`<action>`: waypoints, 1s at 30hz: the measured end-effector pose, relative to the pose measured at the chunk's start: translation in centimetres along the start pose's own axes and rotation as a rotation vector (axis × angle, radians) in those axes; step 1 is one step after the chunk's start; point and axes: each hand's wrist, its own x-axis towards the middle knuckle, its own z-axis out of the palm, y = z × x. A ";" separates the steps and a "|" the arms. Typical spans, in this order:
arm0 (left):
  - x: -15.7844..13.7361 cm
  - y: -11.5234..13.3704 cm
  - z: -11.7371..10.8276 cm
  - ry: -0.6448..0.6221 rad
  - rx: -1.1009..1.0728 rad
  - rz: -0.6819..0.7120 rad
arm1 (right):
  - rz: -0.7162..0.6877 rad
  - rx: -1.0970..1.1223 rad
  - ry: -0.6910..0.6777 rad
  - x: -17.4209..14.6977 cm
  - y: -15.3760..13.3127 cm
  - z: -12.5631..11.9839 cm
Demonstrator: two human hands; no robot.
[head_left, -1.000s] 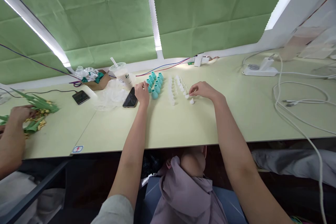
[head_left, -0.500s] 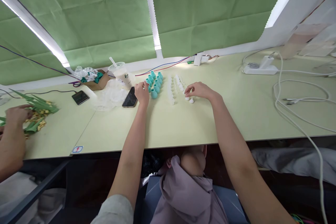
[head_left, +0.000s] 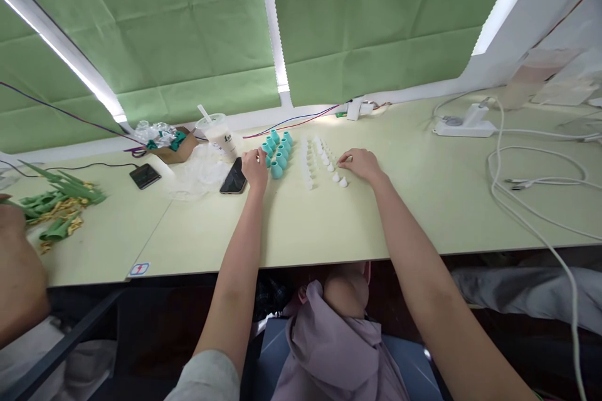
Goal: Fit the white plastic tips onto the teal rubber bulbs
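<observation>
White pieces (head_left: 343,182) sit on table (head_left: 320,225) right of teal cups (head_left: 276,169), nearest tip-up, axis vertical. Right hand (head_left: 361,164) has shifted rightward off them since last frame; it and left hand (head_left: 254,168) curled, can't tell if gripping.

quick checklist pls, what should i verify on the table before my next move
1. Teal pieces standing together: ok, grouped beside the left hand.
2. White pieces kept apart from the teal ones: ok, a translucent row lies between.
3. Right hand gripping a piece: cannot tell, fingertips too small to read.
4. Phone well away from the left hand: not ok, right beside it.
5. Drink cup upright: ok, behind the phone.
</observation>
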 end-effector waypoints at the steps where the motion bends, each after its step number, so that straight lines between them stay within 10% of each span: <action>1: 0.0 0.0 0.0 0.000 -0.002 -0.001 | -0.006 -0.012 -0.007 0.0 0.0 0.0; 30: 0.2 -0.5 0.1 0.008 -0.012 -0.018 | 0.019 0.093 -0.166 0.0 0.9 -0.9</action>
